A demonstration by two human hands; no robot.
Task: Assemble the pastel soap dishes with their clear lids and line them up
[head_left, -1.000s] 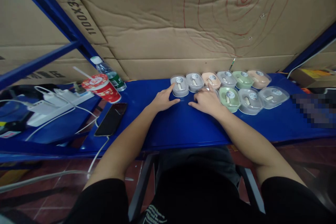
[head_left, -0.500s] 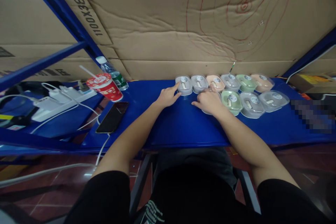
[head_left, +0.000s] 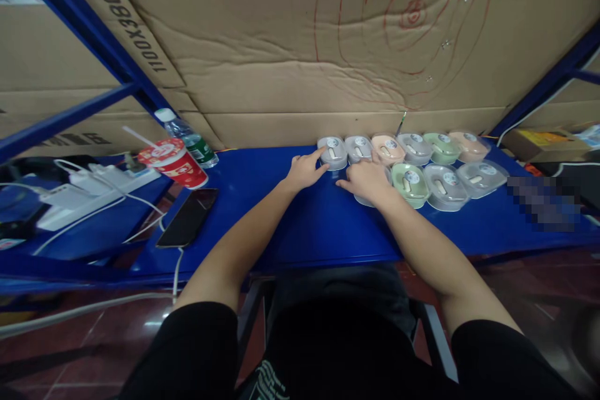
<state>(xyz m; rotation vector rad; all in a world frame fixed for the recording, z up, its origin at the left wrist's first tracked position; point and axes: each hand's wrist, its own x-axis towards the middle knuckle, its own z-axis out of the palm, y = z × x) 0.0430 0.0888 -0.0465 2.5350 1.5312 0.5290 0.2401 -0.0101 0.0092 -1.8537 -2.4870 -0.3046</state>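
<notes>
Several lidded containers stand in two rows on the blue table (head_left: 281, 231). My left hand (head_left: 305, 171) has its fingers apart, with the fingertips at the near left side of the leftmost grey container (head_left: 334, 154). Over a front-row grey container (head_left: 363, 200), mostly covered by the hand, lies my right hand (head_left: 368, 180), its thumb held out to the left. Beside it stands a green container (head_left: 409, 185), then two grey ones (head_left: 445, 187). A peach container (head_left: 388, 149) is behind my right fingers.
On the left are a red cup (head_left: 175, 164) with a straw, a water bottle (head_left: 194, 145), a black phone (head_left: 188, 217) and a white power strip (head_left: 94, 194) with cables. Cardboard (head_left: 262, 25) rises behind the table.
The camera view has shifted, so the cup, phone and cardboard appear further left. My right hand has drawn slightly left along the front row; my left hand stays at the leftmost container.
</notes>
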